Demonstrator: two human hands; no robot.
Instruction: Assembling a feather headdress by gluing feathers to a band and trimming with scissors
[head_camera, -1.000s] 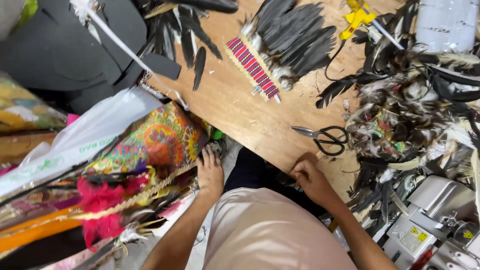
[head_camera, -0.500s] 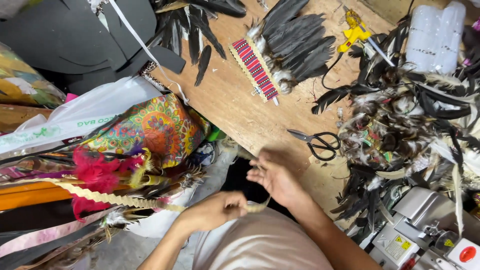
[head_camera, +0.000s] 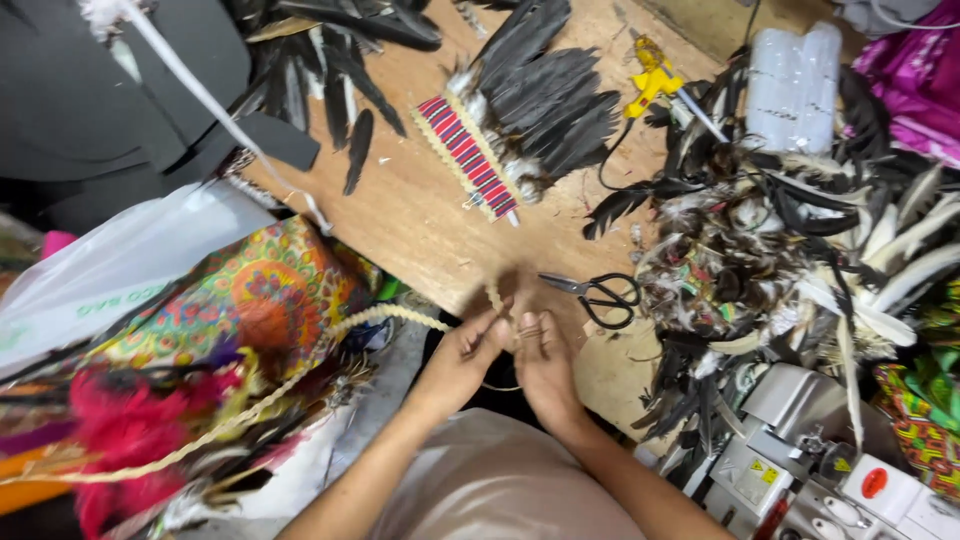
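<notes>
Now both hands up off lap vs 1 s ago: left hand (head_camera: 462, 352) & right hand (head_camera: 545, 352) pinch cream braid (head_camera: 390, 316) just above table (head_camera: 420, 215) edge, near scissors (head_camera: 600, 295).

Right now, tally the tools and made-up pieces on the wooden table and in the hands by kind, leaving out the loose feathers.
Scissors, black-handled: 1
Glue gun, yellow: 1
Striped band with black feathers: 1
Pale braided cord, held by left hand and right hand: 1
Total: 4
</notes>
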